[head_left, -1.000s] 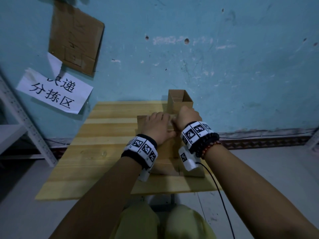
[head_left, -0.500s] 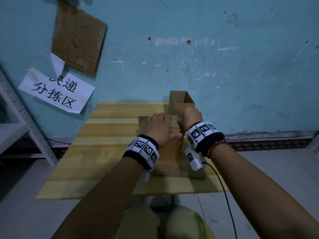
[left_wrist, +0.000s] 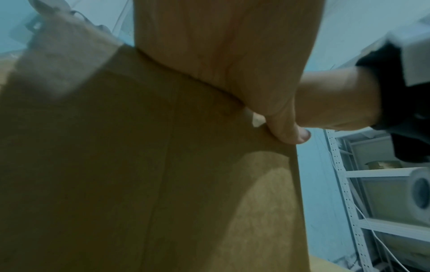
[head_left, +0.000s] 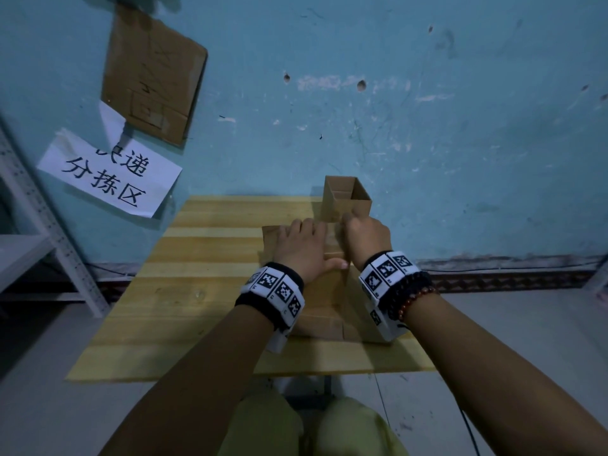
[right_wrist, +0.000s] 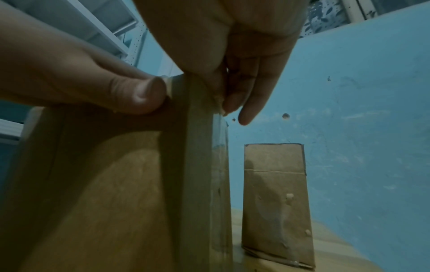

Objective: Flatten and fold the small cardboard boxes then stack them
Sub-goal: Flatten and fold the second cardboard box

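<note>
Both wrists cover most of the nearer box (head_left: pixel 330 319) at frame centre; the left hand's (left_wrist: pixel 223 55) fingers are out of view.

Head view – high, facing forward and down over both forearms onto wooden table (head_left: pixel 204 291) against blue wall (head_left: pixel 460 126); takes in whole tabletop. Left wrist view – very close, low, looking along left hand (left_wrist: pixel 223 55) over cardboard box (left_wrist: pixel 139 184); metal shelving (left_wrist: pixel 349 184) at right edge. Right wrist view – equally close, low beside same box, facing wall. All three share box; head and right wrist views share open box (right_wrist: pixel 277 202) behind it.
</note>
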A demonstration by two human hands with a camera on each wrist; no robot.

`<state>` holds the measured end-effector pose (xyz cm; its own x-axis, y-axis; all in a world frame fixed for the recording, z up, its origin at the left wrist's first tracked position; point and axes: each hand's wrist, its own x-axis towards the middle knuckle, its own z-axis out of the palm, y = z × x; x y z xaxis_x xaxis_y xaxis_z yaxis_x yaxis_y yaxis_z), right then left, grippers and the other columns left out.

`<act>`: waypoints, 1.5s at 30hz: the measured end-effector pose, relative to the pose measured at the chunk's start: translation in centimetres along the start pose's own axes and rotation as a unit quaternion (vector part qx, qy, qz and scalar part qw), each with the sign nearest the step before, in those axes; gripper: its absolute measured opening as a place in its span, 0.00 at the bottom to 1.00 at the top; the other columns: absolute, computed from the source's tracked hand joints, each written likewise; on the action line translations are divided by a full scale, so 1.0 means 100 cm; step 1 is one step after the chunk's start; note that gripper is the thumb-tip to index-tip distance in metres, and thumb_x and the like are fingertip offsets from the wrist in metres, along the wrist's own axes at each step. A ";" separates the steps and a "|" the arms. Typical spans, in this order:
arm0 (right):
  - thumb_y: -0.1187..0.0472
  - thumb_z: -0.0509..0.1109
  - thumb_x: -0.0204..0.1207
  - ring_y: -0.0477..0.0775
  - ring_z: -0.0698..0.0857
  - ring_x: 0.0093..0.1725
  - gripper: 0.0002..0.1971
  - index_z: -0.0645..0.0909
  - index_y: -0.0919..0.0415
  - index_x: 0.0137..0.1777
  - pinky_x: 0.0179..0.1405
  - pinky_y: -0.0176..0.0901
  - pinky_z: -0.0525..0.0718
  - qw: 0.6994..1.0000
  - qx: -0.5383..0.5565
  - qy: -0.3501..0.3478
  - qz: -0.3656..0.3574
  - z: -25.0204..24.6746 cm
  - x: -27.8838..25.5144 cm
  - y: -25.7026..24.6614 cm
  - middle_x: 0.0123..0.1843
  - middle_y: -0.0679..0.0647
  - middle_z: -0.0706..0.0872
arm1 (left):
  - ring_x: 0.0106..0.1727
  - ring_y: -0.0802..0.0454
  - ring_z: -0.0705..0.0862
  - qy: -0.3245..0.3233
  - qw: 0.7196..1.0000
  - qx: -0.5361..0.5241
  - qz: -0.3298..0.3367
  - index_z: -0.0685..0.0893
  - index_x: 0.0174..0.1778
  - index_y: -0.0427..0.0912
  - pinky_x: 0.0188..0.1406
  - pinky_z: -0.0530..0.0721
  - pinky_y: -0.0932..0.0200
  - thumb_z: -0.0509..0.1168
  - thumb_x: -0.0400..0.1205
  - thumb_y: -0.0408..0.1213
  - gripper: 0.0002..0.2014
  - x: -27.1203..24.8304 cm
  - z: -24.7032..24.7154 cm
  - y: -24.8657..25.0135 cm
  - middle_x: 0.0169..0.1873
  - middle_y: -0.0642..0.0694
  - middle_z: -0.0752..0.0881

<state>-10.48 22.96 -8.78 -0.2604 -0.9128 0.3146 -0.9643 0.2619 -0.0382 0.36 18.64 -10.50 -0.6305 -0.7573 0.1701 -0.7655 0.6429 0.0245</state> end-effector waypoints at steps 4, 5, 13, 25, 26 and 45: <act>0.61 0.56 0.84 0.64 0.83 0.55 0.13 0.80 0.67 0.56 0.43 0.45 0.74 0.999 0.050 0.014 0.012 0.003 -0.001 0.002 0.58 0.63 0.82 | 0.74 0.42 0.65 0.002 1.000 0.005 -0.001 0.64 0.73 0.45 0.73 0.64 0.43 0.57 0.75 0.66 0.37 0.001 0.000 0.001 0.73 0.42 0.68; 0.59 0.57 0.84 0.64 0.83 0.54 0.14 0.82 0.67 0.55 0.43 0.45 0.74 0.996 0.081 0.011 0.033 0.003 -0.001 0.002 0.55 0.64 0.84 | 0.74 0.41 0.65 0.003 1.000 0.005 0.001 0.64 0.73 0.45 0.73 0.64 0.43 0.57 0.75 0.66 0.37 0.001 0.000 0.002 0.73 0.42 0.68; 0.55 0.71 0.75 0.66 0.86 0.51 0.15 0.85 0.70 0.44 0.47 0.47 0.81 0.937 0.283 -0.043 0.202 0.001 0.014 0.007 0.46 0.67 0.88 | 0.75 0.41 0.64 -0.006 1.000 0.011 -0.001 0.63 0.74 0.45 0.74 0.64 0.42 0.55 0.75 0.68 0.39 0.001 -0.001 0.000 0.73 0.41 0.67; 0.57 0.66 0.79 0.66 0.84 0.54 0.14 0.83 0.69 0.52 0.43 0.44 0.75 0.961 0.192 -0.059 0.192 0.005 0.018 0.004 0.54 0.67 0.85 | 0.76 0.41 0.63 -0.003 1.000 0.003 0.001 0.63 0.75 0.45 0.75 0.62 0.41 0.56 0.76 0.66 0.37 0.000 0.001 0.002 0.74 0.41 0.67; 0.58 0.65 0.79 0.66 0.84 0.55 0.14 0.83 0.70 0.53 0.44 0.44 0.76 0.961 0.192 -0.057 0.190 0.004 0.018 0.003 0.55 0.67 0.85 | 0.75 0.41 0.63 -0.002 1.000 0.003 0.000 0.63 0.74 0.45 0.75 0.63 0.41 0.56 0.76 0.66 0.37 0.001 0.001 0.002 0.74 0.41 0.67; 0.73 0.63 0.70 0.42 0.76 0.19 0.12 0.83 0.69 0.26 0.27 0.36 0.75 0.861 0.487 0.056 0.138 -0.025 0.031 0.004 0.16 0.47 0.79 | 0.73 0.45 0.61 0.074 0.897 -0.436 -0.001 0.56 0.78 0.60 0.67 0.63 0.57 0.76 0.70 0.44 0.45 0.000 -0.019 -0.011 0.68 0.41 0.64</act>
<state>-11.60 21.03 -5.41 -0.5316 -0.8080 0.2541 -0.4643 0.0271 -0.8853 1.44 18.11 -8.63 -0.5563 -0.7765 0.2961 -0.3349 0.5356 0.7752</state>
